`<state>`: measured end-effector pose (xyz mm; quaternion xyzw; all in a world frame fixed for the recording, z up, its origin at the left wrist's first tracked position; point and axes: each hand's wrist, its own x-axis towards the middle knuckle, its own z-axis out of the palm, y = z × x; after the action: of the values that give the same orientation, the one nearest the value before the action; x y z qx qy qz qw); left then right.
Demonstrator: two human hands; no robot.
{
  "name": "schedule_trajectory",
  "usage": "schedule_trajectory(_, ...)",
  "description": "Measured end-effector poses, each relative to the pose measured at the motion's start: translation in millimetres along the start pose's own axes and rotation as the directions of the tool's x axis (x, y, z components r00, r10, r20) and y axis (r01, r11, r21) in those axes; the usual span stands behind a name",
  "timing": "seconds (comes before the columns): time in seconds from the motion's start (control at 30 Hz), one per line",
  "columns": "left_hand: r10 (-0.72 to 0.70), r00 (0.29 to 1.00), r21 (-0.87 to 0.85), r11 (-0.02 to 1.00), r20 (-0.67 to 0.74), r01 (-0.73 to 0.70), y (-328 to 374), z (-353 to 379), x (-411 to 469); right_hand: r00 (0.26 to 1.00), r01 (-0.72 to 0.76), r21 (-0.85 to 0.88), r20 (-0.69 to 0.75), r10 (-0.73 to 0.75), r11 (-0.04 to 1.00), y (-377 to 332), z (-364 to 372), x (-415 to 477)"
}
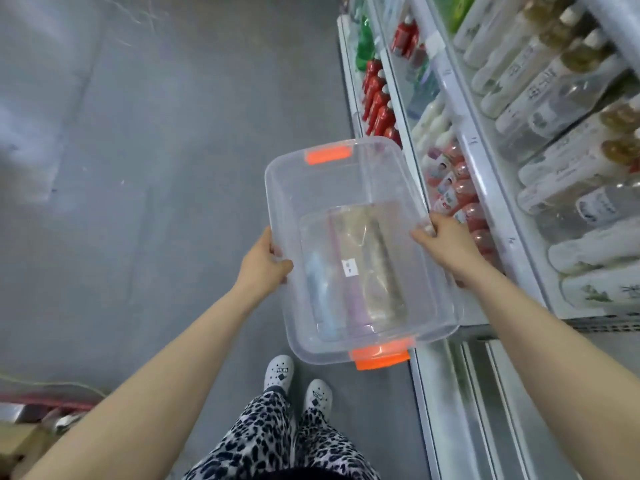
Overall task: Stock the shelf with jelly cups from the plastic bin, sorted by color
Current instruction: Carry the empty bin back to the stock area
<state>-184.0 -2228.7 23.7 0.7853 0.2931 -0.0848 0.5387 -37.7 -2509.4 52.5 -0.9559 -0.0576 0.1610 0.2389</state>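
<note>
Nearest you, at 6 o'clock, your patterned trousers and white clogs (279, 372) stand on the grey floor (138, 168); your two bare forearms rise from the lower corners toward centre. Your left hand (265, 259) is wrapped around the left long rim of the plastic bin (346, 188), thumb on top; your right hand (445, 242) clasps the right long rim, fingertips hooked over the edge; both hands carry the bin in the air, equally near to it. The bin is clear, smooth, thin-walled and rectangular with rounded corners; its long axis runs from 6 to 12 o'clock, tilted slightly left at the far end; one orange latch (379, 356) sits at the near short end, another (327, 154) at the far end. No jelly cups can be made out inside; only a small white sticker (349, 267) and pale streaks seen through the base, so stocking appears finished or not begun. The shelf (485, 188), white metal, lies at 2 to 3 o'clock of your hands, just beside the bin's right wall; rows of red-labelled and pale bottles (379, 109) fill it.
</note>
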Motion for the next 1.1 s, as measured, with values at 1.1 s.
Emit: schedule_trajectory(1.1,-0.282,0.781,-0.477,0.879,-0.557,-0.023,-115,-692,360,0.805,0.505,0.250,0.210,-0.555,0.826,-791,320,398)
